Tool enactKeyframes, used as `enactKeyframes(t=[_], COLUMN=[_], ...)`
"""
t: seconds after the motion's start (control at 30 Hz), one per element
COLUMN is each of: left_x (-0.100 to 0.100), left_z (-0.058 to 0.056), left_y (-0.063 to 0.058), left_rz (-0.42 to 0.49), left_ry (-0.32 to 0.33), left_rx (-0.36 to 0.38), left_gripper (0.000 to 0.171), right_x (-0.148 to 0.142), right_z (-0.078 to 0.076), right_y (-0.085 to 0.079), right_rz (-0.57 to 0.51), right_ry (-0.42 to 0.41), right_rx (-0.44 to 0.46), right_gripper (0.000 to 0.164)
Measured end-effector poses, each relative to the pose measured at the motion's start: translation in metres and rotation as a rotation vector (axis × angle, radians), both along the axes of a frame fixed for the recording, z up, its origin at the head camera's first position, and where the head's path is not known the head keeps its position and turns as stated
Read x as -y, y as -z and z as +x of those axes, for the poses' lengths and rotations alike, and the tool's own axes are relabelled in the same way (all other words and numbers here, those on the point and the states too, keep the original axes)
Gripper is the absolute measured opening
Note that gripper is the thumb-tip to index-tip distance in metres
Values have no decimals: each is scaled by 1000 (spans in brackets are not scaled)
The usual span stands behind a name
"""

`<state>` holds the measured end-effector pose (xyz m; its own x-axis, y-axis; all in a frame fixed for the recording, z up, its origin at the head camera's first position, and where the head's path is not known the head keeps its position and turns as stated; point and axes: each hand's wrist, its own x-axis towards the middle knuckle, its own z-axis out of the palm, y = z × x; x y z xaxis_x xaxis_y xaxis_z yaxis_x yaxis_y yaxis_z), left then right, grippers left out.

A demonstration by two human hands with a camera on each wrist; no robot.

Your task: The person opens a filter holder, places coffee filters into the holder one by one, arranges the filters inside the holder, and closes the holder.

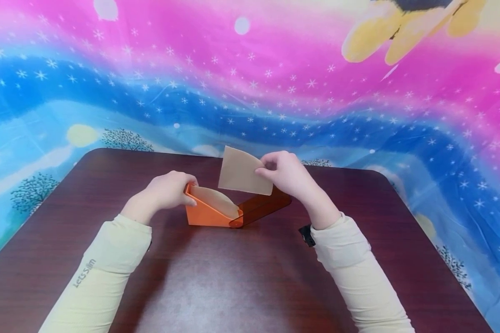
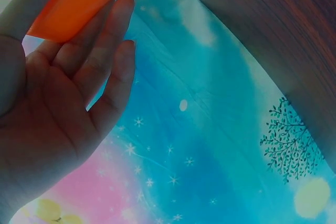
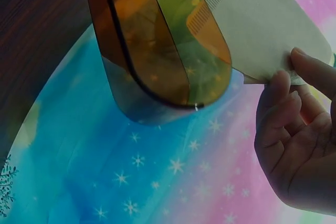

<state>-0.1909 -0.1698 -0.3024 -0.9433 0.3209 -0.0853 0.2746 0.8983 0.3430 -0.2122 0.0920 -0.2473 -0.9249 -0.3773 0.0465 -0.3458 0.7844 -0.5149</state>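
Note:
An orange filter box [image 1: 208, 216] stands on the table, its tinted see-through lid [image 1: 268, 207] swung open toward the right. Inside it sits a tan paper coffee filter stack [image 1: 216, 199]. My left hand [image 1: 166, 190] grips the tall left end of the box, thumb on the near side; in the left wrist view the orange wall [image 2: 79, 9] lies between thumb and fingers. Above the lid, my right hand [image 1: 287, 175] pinches one paper coffee filter [image 1: 242, 171] by its right edge. The right wrist view shows the crimped seam on this filter [image 3: 257, 30], partly behind the lid [image 3: 157, 45].
The dark wooden table [image 1: 87, 203] has rounded far corners. Behind it hangs a pink and blue cloth [image 1: 191, 92] printed with snowflakes and trees. A black band [image 1: 306, 236] shows at the right sleeve's cuff.

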Motion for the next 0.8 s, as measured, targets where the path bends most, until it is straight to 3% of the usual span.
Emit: enactKeyframes(t=[0.8], left_x=[1], left_z=[-1], left_y=[1], left_rz=[-3], left_ry=[2], left_rx=[2], left_gripper=[33], right_x=[29], right_z=[0], right_y=[23], right_rz=[131], right_ry=[-24], right_rx=[31], right_gripper=[15])
